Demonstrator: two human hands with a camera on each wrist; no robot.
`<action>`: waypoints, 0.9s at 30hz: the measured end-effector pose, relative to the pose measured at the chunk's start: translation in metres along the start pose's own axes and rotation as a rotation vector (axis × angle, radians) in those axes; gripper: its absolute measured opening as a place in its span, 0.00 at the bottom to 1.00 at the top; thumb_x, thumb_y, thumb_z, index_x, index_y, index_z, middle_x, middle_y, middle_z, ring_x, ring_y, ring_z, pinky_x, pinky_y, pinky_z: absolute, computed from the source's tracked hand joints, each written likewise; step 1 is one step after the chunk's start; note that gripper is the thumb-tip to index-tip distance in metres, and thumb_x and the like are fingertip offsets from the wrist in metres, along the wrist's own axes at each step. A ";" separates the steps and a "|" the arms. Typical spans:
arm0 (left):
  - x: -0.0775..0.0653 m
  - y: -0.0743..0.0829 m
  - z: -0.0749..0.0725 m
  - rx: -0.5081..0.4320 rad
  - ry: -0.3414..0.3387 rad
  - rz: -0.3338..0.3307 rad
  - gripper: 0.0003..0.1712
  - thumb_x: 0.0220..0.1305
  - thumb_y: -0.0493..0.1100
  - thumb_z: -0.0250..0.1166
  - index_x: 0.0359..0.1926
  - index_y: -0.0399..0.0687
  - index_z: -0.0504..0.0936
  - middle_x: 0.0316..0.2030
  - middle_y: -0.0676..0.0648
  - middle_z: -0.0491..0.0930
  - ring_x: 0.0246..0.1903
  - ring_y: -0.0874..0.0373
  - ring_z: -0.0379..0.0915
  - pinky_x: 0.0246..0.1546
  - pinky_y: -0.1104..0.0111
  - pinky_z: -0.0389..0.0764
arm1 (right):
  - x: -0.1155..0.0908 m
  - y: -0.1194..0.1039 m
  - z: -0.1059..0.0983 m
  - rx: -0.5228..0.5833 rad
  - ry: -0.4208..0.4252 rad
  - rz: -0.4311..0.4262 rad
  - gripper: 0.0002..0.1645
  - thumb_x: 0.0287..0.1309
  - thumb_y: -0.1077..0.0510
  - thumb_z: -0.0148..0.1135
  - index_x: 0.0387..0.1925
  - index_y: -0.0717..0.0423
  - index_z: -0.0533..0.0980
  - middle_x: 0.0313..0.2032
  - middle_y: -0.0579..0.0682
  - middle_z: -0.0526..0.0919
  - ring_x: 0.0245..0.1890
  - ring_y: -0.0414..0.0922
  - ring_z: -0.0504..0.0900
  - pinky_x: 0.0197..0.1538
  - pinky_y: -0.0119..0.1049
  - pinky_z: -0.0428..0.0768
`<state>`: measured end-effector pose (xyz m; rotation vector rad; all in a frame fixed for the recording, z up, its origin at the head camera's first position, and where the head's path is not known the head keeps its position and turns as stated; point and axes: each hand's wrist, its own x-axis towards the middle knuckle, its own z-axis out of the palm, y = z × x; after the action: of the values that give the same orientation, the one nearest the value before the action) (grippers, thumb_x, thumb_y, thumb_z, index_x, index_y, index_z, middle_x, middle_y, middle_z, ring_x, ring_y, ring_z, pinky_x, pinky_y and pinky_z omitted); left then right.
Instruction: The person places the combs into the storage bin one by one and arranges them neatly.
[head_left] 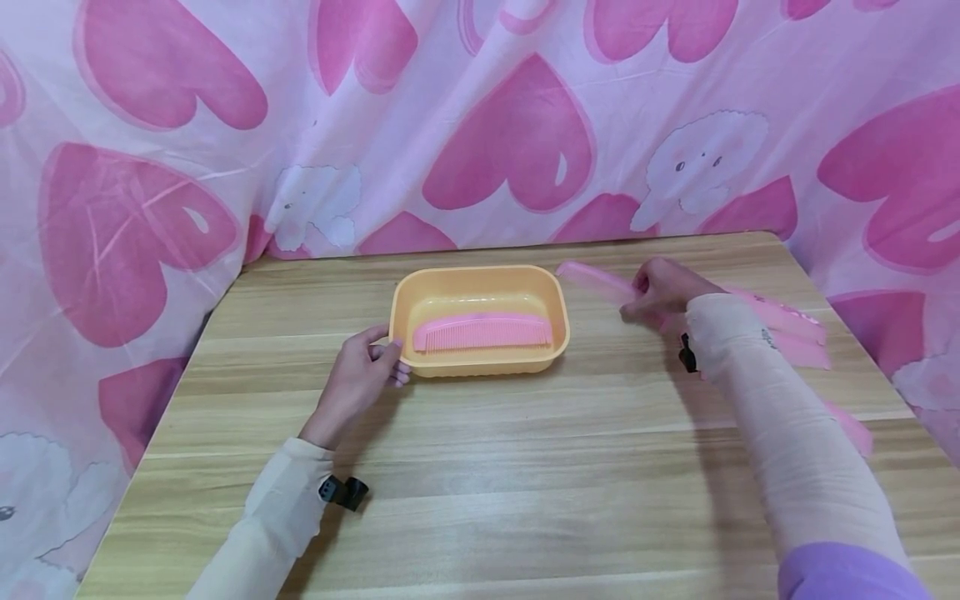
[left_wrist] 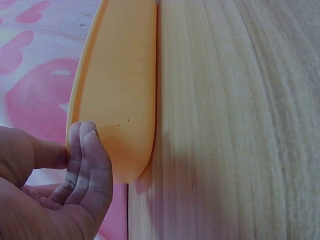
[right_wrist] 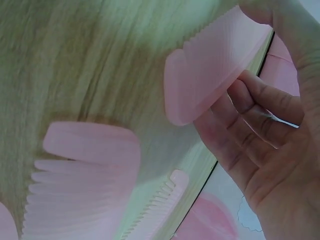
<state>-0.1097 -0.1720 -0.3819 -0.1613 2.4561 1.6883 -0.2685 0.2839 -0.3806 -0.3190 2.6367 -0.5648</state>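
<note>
An orange plastic basin (head_left: 480, 363) stands on the table, with a pink comb (head_left: 483, 332) lying inside, teeth toward the front. My left hand (head_left: 356, 375) pinches the basin's left end, thumb at the rim and fingers against the outer wall; the left wrist view shows this grip on the wall (left_wrist: 115, 75). To the right of the basin, my right hand (head_left: 667, 289) holds another pink comb (head_left: 596, 278) between thumb and fingers. In the right wrist view that comb (right_wrist: 215, 75) is above the table, its far end hidden by the thumb.
More pink combs lie at the right, partly behind the right forearm: one toward the back (head_left: 780, 312), one nearer the front (head_left: 852, 429). A wide-toothed comb (right_wrist: 95, 145) and a narrower comb (right_wrist: 157, 207) show in the right wrist view. A heart-patterned curtain (head_left: 510, 142) hangs behind the table.
</note>
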 end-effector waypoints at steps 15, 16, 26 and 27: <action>0.000 0.000 0.000 0.011 0.000 -0.020 0.25 0.79 0.40 0.52 0.70 0.32 0.66 0.33 0.38 0.83 0.29 0.56 0.82 0.34 0.66 0.89 | -0.003 0.000 0.002 0.082 0.015 0.031 0.29 0.49 0.46 0.78 0.40 0.66 0.78 0.33 0.56 0.82 0.32 0.48 0.79 0.31 0.36 0.81; 0.000 0.000 0.000 0.009 0.000 -0.018 0.25 0.79 0.40 0.52 0.70 0.32 0.66 0.33 0.38 0.83 0.29 0.56 0.82 0.33 0.66 0.89 | -0.002 0.000 0.001 0.088 0.021 0.029 0.29 0.49 0.46 0.78 0.40 0.66 0.78 0.33 0.56 0.82 0.32 0.48 0.79 0.31 0.36 0.81; 0.000 0.001 0.000 -0.016 -0.008 -0.006 0.25 0.79 0.39 0.53 0.70 0.32 0.66 0.32 0.38 0.83 0.28 0.57 0.81 0.33 0.67 0.89 | 0.000 -0.017 -0.017 0.031 0.167 -0.113 0.25 0.48 0.50 0.79 0.38 0.67 0.80 0.33 0.57 0.83 0.31 0.48 0.78 0.31 0.35 0.79; 0.000 0.001 0.000 -0.017 -0.009 -0.008 0.25 0.79 0.39 0.53 0.71 0.32 0.66 0.32 0.38 0.83 0.28 0.56 0.81 0.33 0.67 0.89 | -0.001 -0.020 -0.019 0.020 0.183 -0.134 0.25 0.48 0.51 0.79 0.37 0.67 0.81 0.33 0.57 0.83 0.32 0.48 0.78 0.32 0.35 0.79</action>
<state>-0.1095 -0.1716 -0.3813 -0.1650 2.4318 1.7034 -0.2735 0.2729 -0.3560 -0.4599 2.7976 -0.6938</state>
